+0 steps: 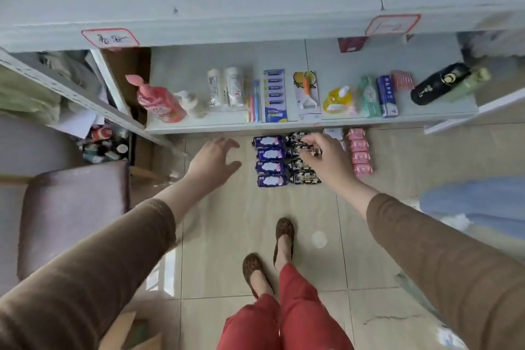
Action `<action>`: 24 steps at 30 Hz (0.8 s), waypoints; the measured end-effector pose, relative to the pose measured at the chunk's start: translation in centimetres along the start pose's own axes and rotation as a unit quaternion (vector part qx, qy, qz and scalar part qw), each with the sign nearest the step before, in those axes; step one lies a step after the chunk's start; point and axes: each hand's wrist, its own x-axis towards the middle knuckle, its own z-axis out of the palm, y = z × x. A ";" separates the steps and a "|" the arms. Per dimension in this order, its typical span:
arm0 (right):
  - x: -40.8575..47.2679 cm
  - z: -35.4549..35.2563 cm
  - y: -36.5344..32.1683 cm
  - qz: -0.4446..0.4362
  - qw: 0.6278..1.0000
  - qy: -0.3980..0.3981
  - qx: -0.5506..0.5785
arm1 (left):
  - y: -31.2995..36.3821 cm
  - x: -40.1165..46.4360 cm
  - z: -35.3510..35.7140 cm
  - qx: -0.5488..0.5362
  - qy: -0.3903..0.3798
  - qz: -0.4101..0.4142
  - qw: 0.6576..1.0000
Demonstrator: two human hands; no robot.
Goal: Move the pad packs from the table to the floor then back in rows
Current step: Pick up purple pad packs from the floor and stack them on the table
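1. Down on the tiled floor [255, 236], just in front of the low shelf [284, 125], the pad packs lie in three short columns side by side: purple packs [269, 160] on the left, black packs [301, 170] in the middle, pink packs [360, 152] on the right.
2. My right hand [324, 156] reaches over the black column, and my fingers [308, 148] are curled around one black pack [309, 150], pinching it above the others.
3. My left hand [213, 162] hovers to the left of the purple column, fingers spread and loose, gripping nothing and touching no pack.
4. Both my arms wear brown sleeves [93, 273], and my feet in patterned slippers [282, 233] stand on the tiles behind the packs.
5. On the shelf above the packs sit a pink bottle [159, 102], white rolls [227, 86], toothbrushes [254, 105], a blue card of items [274, 96], a yellow pouch [338, 99], a blue box [387, 96] and a black bottle [437, 84].
6. A padded stool [74, 219] stands at my left, beside the shelving.
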 end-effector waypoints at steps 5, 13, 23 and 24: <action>-2.0 7.5 8.9 0.090 0.995 -0.051 0.003 | -4.1 0.4 10.7 0.006 -0.075 -0.040 0.996; 1.6 20.7 22.2 0.178 0.979 -0.096 0.023 | -10.6 7.3 26.8 -0.015 -0.104 -0.085 0.991; 12.5 34.0 34.1 0.057 0.970 -0.102 -0.213 | -17.1 21.9 42.0 -0.012 -0.013 -0.075 0.997; 13.2 35.0 34.9 0.035 0.963 -0.098 -0.249 | -17.6 23.1 43.1 -0.006 -0.008 -0.068 0.998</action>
